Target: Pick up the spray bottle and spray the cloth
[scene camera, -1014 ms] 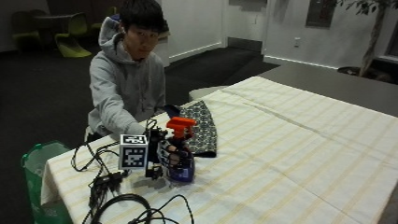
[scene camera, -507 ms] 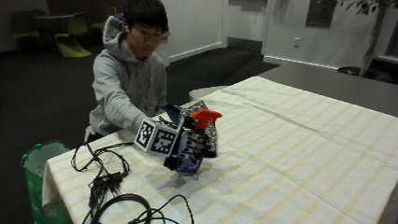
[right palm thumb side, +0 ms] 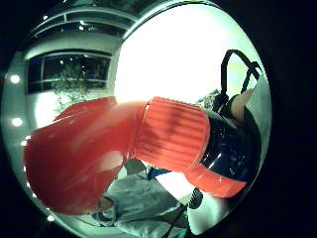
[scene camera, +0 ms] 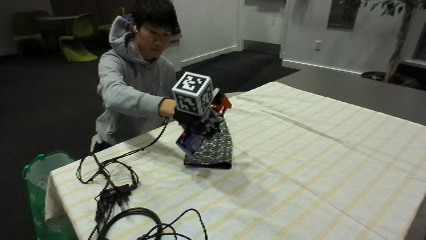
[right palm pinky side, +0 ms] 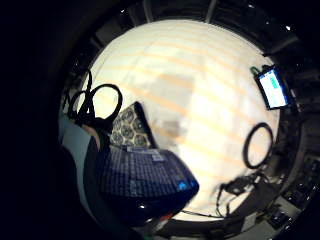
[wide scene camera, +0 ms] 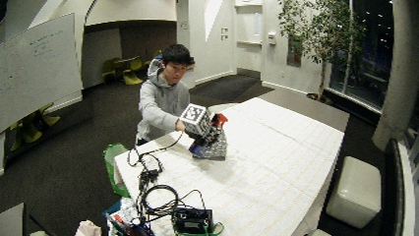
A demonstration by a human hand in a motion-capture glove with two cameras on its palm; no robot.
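The bottle (scene camera: 195,140) is off the bench (scene camera: 319,165), tilted, its blue body low and its red spray head (scene camera: 221,104) up toward the far side; it hangs right over the cloth (scene camera: 212,149). The gloved right hand (scene camera: 200,120) is curled round its neck. In the thumb-side palm view the red head (right palm thumb side: 84,158) and ribbed collar fill most of the picture, with the dark blue body (right palm thumb side: 228,148) beyond; the little-finger-side view shows the blue body (right palm pinky side: 142,180) close up and the patterned cloth (right palm pinky side: 127,125) lying below it.

From the left: a green bag (scene camera: 41,175) sits on the floor at the bench's end, then black cables (scene camera: 110,190) trail across the near corner of the bench. A person in a grey hoodie (scene camera: 126,95) sits behind. The cloth, dark with a pale pattern, lies flat near that edge. The bench is covered with a cream tablecloth (scene camera: 333,150) with yellow stripes, running off to the right. The floor is dark; green chairs (scene camera: 76,42) stand at the back left, white walls behind, and a potted tree (wide scene camera: 320,34) stands at the right.
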